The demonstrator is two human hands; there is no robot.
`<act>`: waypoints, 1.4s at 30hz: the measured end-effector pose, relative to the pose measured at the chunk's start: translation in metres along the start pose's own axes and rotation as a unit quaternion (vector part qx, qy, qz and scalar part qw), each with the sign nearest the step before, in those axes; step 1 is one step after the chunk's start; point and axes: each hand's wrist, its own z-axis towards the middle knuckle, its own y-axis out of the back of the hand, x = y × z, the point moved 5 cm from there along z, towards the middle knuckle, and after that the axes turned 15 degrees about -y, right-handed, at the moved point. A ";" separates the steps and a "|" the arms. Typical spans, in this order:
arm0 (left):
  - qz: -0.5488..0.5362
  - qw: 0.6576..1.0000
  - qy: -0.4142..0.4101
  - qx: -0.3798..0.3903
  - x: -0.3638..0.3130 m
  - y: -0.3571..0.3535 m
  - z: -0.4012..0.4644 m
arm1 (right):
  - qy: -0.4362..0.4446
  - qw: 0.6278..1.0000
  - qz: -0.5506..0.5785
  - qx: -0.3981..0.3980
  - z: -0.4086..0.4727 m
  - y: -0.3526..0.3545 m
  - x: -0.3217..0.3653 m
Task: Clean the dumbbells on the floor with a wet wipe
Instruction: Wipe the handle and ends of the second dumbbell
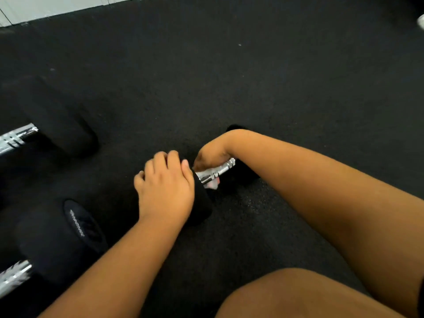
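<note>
A small black dumbbell with a chrome handle lies on the dark rubber floor in the middle of the view. My left hand rests over its near black head, fingers curled round the top. My right hand reaches from the right and wraps the handle from above; its fingers are mostly hidden. A white wet wipe shows under the handle, held round it by that hand. The dumbbell's far head is partly hidden behind my right wrist.
Two bigger black dumbbells lie at the left: one further back, one nearer with a printed end cap. My bare knee fills the lower right. A white wall base runs along the top left.
</note>
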 end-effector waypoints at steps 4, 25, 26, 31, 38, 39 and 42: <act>-0.011 0.999 -0.044 0.022 -0.008 -0.007 -0.019 | 0.029 0.998 0.055 -0.017 -0.007 -0.007 -0.011; -0.119 0.966 -0.012 0.230 0.010 -0.008 -0.025 | 0.059 0.983 0.160 -0.069 -0.014 -0.034 -0.026; -0.118 0.965 -0.013 0.232 0.011 -0.008 -0.024 | 0.052 0.982 0.154 -0.100 -0.013 -0.033 -0.028; -0.074 0.966 -0.020 0.248 0.020 -0.002 -0.009 | 0.104 0.866 0.408 -0.269 -0.045 -0.034 -0.035; -0.030 0.980 -0.008 0.197 0.040 0.015 0.022 | 0.016 0.581 0.797 -0.167 -0.064 -0.078 -0.074; -0.030 0.981 -0.013 0.189 0.037 0.015 0.023 | -0.006 0.525 0.847 -0.084 -0.054 -0.094 -0.075; -0.049 0.981 0.012 0.189 0.038 0.010 0.027 | -0.024 0.344 0.934 0.092 -0.033 -0.125 -0.058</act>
